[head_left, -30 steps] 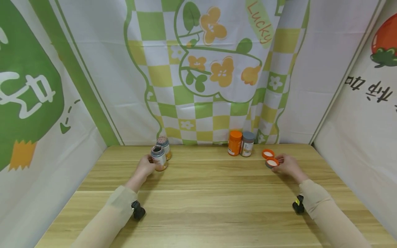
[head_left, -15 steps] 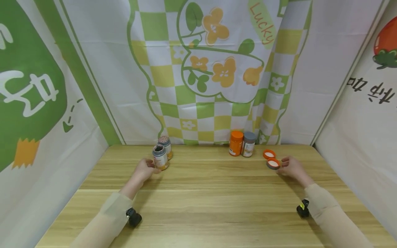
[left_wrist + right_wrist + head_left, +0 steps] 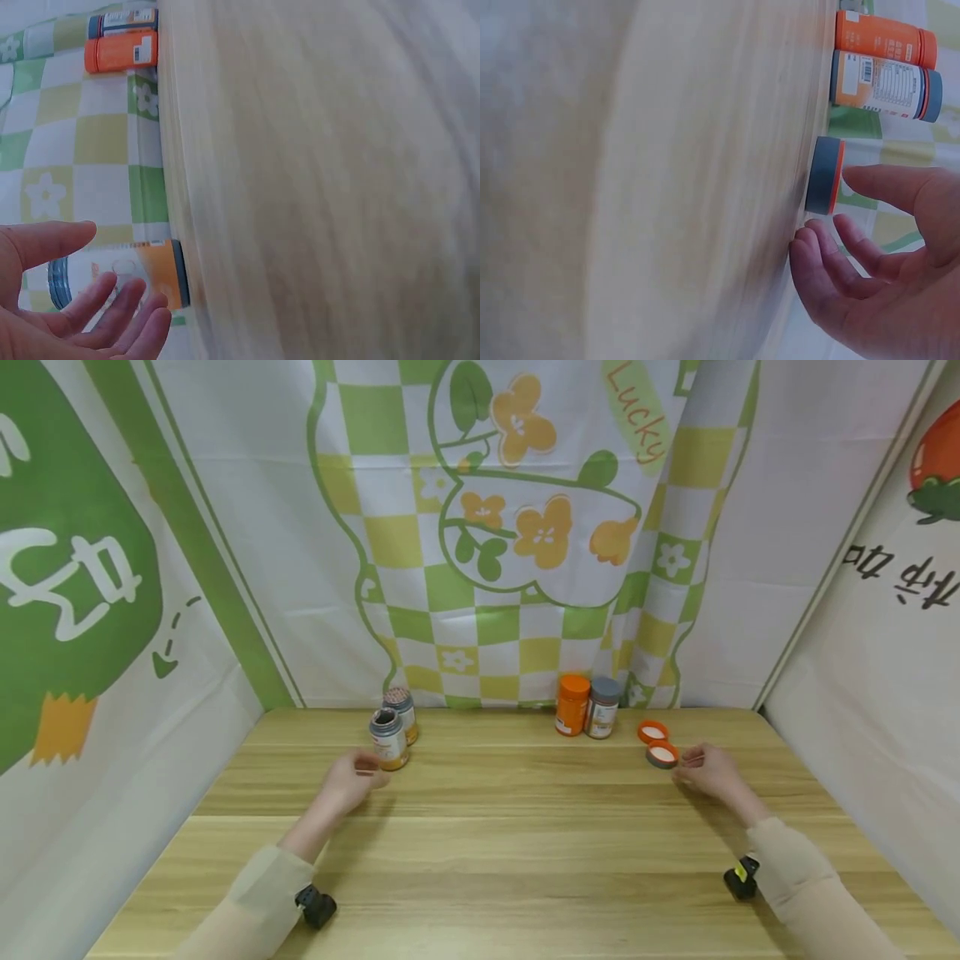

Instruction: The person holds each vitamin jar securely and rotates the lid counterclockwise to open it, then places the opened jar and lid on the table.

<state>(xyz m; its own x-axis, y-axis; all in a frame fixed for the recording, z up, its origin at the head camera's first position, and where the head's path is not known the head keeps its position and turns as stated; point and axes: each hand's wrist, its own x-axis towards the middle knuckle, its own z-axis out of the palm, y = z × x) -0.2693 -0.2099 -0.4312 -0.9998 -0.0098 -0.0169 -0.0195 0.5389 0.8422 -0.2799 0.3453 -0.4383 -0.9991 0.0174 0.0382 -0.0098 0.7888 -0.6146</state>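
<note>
In the head view, an uncapped jar with a white and orange label stands at the left, and a second uncapped jar stands right behind it. My left hand is just in front of the nearer jar, fingers loosely bent and holding nothing. At the right, a grey lid with an orange inner rim lies upturned on the table, beside an orange lid. My right hand hovers beside the grey lid; in the right wrist view its fingers are relaxed, with nothing between them.
An orange capped jar and a grey-capped jar stand together at the back of the wooden table. A checked cloth hangs behind the table, and printed cloth walls rise on both sides.
My left hand has let go of the nearer jar and drawn back toward me. My right hand has released the grey lid and moved slightly right. The jars and lids stay in place.
</note>
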